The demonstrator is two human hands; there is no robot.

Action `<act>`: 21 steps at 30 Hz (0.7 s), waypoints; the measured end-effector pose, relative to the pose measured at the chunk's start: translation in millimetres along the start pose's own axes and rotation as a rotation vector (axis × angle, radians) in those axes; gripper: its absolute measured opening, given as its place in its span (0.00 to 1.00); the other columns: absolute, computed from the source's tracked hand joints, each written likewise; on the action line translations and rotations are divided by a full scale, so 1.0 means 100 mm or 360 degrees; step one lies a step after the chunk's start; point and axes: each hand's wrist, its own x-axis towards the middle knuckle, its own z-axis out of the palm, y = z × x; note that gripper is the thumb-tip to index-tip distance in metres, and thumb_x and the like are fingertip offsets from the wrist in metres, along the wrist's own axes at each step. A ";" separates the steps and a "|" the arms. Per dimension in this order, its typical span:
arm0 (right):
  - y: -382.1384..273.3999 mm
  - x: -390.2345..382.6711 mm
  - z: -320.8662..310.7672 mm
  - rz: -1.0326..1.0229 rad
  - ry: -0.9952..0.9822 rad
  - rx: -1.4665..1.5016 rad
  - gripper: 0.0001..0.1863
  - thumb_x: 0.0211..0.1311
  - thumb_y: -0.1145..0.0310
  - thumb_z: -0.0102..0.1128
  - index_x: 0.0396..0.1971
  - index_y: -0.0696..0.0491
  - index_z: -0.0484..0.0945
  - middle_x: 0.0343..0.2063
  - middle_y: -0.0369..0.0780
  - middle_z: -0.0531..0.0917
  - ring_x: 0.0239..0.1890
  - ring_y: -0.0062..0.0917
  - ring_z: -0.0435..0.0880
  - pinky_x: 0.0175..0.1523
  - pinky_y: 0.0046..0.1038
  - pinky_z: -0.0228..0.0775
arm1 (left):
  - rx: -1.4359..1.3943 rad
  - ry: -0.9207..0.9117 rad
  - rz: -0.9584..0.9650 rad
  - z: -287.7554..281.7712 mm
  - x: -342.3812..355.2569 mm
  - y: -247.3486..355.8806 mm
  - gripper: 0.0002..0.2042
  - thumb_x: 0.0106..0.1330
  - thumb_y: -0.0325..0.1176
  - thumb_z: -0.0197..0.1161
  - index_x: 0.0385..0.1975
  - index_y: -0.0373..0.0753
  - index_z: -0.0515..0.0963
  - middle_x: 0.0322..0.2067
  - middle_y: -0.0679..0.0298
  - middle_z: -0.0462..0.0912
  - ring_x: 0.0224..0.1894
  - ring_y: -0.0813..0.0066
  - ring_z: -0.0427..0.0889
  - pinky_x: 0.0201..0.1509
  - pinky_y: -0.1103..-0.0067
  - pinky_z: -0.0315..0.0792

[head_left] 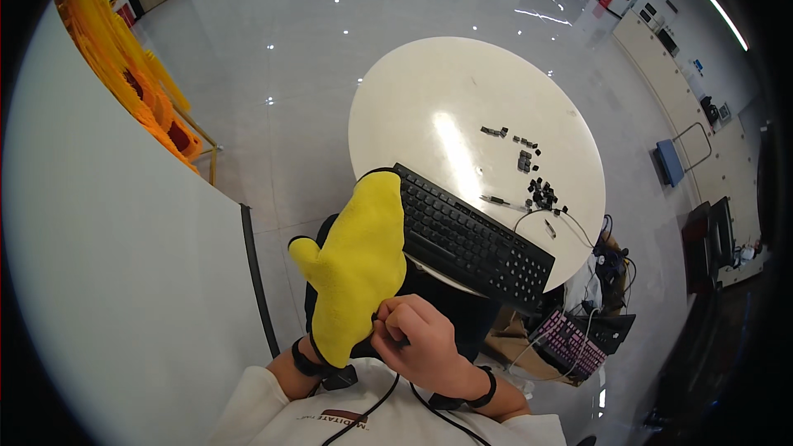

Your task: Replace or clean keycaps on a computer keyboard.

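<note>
Left hand hidden inside yellow mitt point(359, 248); finger pose unseen. Right hand point(420, 342) pinches mitt's edge, fingertips partly obscured. Left end of keyboard point(471, 235) partly behind mitt. Loose keycaps point(541, 193): markings too small.

Likely office | black keyboard point(462, 230) | round white table point(405, 87) | low wall cabinets point(659, 73) | glossy floor point(306, 99)
</note>
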 end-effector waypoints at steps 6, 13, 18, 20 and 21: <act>0.01 0.12 0.00 -0.0164 0.0145 -0.0072 0.21 0.59 0.87 0.78 0.30 0.53 0.70 0.38 0.44 0.87 0.31 0.30 0.83 0.34 0.29 0.75 | 0.0003 -0.0111 -0.0023 0.12 -0.07 -0.03 0.26 0.88 0.41 0.65 0.78 0.39 0.69 0.66 0.60 0.79 0.65 0.70 0.81 0.71 0.72 0.78; -0.03 0.28 -0.11 -0.0076 0.0096 -0.0028 0.20 0.58 0.86 0.79 0.31 0.54 0.71 0.37 0.44 0.84 0.35 0.38 0.84 0.37 0.34 0.77 | -0.0652 -0.0099 -0.0242 0.23 -0.10 0.00 0.27 0.89 0.43 0.63 0.80 0.40 0.68 0.68 0.60 0.79 0.65 0.70 0.81 0.72 0.71 0.78; 0.05 0.09 0.02 -0.0096 0.0034 0.0024 0.20 0.58 0.86 0.78 0.29 0.53 0.70 0.37 0.42 0.86 0.30 0.30 0.83 0.33 0.28 0.75 | 0.0242 -0.0115 0.0046 0.00 -0.06 -0.04 0.33 0.91 0.58 0.51 0.84 0.41 0.66 0.72 0.61 0.79 0.69 0.67 0.81 0.76 0.67 0.76; 0.03 0.01 0.04 -0.0002 -0.0047 0.0057 0.20 0.57 0.85 0.79 0.31 0.54 0.71 0.38 0.45 0.85 0.36 0.39 0.86 0.38 0.34 0.80 | 0.0198 -0.0080 0.0041 -0.04 -0.04 -0.03 0.32 0.90 0.56 0.53 0.83 0.41 0.66 0.72 0.61 0.79 0.68 0.67 0.81 0.75 0.67 0.76; 0.04 0.00 0.08 -0.0073 0.0018 0.0038 0.20 0.58 0.86 0.78 0.29 0.53 0.70 0.38 0.43 0.86 0.32 0.33 0.83 0.35 0.31 0.76 | 0.0190 -0.0074 0.0040 -0.05 -0.04 -0.02 0.32 0.90 0.55 0.54 0.83 0.41 0.66 0.72 0.61 0.79 0.68 0.67 0.81 0.75 0.67 0.76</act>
